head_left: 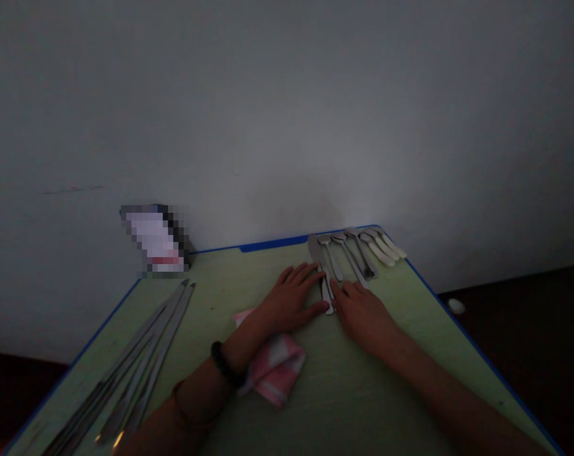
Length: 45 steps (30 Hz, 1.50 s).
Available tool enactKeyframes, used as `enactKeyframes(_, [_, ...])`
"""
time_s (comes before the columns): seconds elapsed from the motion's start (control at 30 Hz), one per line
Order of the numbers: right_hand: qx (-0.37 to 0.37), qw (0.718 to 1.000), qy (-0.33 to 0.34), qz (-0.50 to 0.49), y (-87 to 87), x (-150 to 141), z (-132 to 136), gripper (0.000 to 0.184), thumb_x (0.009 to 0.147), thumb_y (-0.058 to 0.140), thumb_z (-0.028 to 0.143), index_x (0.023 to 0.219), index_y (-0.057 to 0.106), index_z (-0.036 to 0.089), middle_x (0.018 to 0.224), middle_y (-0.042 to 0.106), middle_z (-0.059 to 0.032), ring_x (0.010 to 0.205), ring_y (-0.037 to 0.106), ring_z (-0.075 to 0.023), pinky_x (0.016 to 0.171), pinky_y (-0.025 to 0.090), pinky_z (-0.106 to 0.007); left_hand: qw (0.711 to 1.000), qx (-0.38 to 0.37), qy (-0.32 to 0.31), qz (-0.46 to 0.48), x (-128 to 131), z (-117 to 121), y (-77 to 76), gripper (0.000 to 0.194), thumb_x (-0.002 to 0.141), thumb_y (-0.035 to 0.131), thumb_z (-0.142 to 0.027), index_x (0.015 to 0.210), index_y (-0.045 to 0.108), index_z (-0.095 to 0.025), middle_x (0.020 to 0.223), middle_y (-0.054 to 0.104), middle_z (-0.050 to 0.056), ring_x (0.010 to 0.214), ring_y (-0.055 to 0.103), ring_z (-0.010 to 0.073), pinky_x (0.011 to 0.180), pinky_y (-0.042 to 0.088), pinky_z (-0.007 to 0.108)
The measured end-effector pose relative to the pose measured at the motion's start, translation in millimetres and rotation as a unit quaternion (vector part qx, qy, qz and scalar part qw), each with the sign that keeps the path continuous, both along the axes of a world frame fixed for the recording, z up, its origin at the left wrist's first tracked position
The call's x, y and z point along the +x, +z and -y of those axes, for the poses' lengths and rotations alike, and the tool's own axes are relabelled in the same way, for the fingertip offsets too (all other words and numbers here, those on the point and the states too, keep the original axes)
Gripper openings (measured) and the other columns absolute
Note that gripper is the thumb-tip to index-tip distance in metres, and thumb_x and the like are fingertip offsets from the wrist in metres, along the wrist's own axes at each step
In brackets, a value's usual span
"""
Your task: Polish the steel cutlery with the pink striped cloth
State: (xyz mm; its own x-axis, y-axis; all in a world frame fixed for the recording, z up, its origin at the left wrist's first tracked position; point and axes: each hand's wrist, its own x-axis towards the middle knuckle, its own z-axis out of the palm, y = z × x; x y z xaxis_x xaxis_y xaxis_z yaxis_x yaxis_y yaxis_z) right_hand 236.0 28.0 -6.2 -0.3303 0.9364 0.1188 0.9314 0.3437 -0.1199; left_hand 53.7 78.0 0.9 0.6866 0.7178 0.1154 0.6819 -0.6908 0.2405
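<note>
A metal table knife [328,303] lies with its blade toward the wall, at the left end of a row of cutlery. My left hand [293,301] lies flat with fingers apart, its fingertips and thumb touching the left side of the knife's handle. From the right, my right hand [365,316] rests with loosely bent fingers against the same handle; neither hand is wrapped round it. Right of the knife lie a small spoon [333,261], a longer spoon [355,261] and several pieces with pale handles [384,254]. Under my left wrist sits a pink and white cloth [277,370].
Several long metal utensils [147,354] lie on the left side of the green table [362,405]. A phone with a blurred screen [156,240] leans at the back left corner. The wall [287,126] stands right behind the table's blue edge. A small white object [456,306] lies beyond the right edge.
</note>
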Motion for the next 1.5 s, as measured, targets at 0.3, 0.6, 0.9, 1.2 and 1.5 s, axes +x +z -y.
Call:
enactKeyframes(0.3, [-0.009,0.997,-0.002,-0.079,5.0,4.8,-0.1,0.045,0.093,0.024,0.027,0.134,0.037,0.011,0.111,0.058,-0.0142,0.1,0.052,-0.0224,0.088,0.038,-0.035,1.0,0.002,-0.003,0.024,-0.4,-0.5,-0.6,0.059,0.086,0.043,-0.052,0.136,0.031,-0.024,0.145,0.03,0.01,0.135,0.021,0.0243,0.111,0.012,0.047])
enactKeyframes(0.6, [0.081,0.982,-0.011,-0.173,15.1,-13.2,-3.3,0.035,0.09,0.035,0.03,0.12,0.049,0.019,0.103,0.056,-0.0093,0.096,0.054,-0.0206,0.086,0.042,-0.033,0.979,-0.081,-0.039,0.182,-14.6,17.8,25.8,0.031,0.094,0.034,-0.027,0.123,0.042,-0.023,0.131,0.046,0.006,0.123,0.04,0.0152,0.106,0.031,0.033])
enactKeyframes(0.9, [0.006,0.97,0.116,-0.214,19.3,-101.7,2.8,0.031,0.089,0.037,0.025,0.116,0.05,0.019,0.102,0.055,-0.0076,0.094,0.053,-0.0167,0.084,0.042,-0.031,0.988,-0.03,0.149,0.028,-104.8,16.2,48.1,0.025,0.089,0.039,-0.026,0.104,0.056,-0.015,0.109,0.055,0.01,0.103,0.053,0.02,0.094,0.039,0.033])
enactKeyframes(1.2, [-0.022,0.965,0.162,-0.204,-3.5,-145.8,-29.3,0.027,0.088,0.041,0.032,0.103,0.059,0.019,0.098,0.057,-0.0061,0.092,0.053,-0.0151,0.085,0.039,-0.029,0.949,-0.119,0.272,-0.108,-183.9,2.8,52.8,0.029,0.075,0.059,-0.035,0.097,0.064,-0.016,0.098,0.066,0.01,0.089,0.061,0.022,0.077,0.046,0.029])
enactKeyframes(1.5, [-0.041,0.957,0.174,-0.229,-3.3,-136.4,-25.2,0.023,0.088,0.042,0.031,0.099,0.06,0.02,0.096,0.058,-0.005,0.091,0.053,-0.0154,0.085,0.039,-0.03,0.872,-0.272,0.378,-0.151,-204.1,7.3,61.6,0.02,0.064,0.066,-0.03,0.052,0.06,-0.015,0.054,0.066,0.009,0.054,0.064,0.0212,0.053,0.05,0.029])
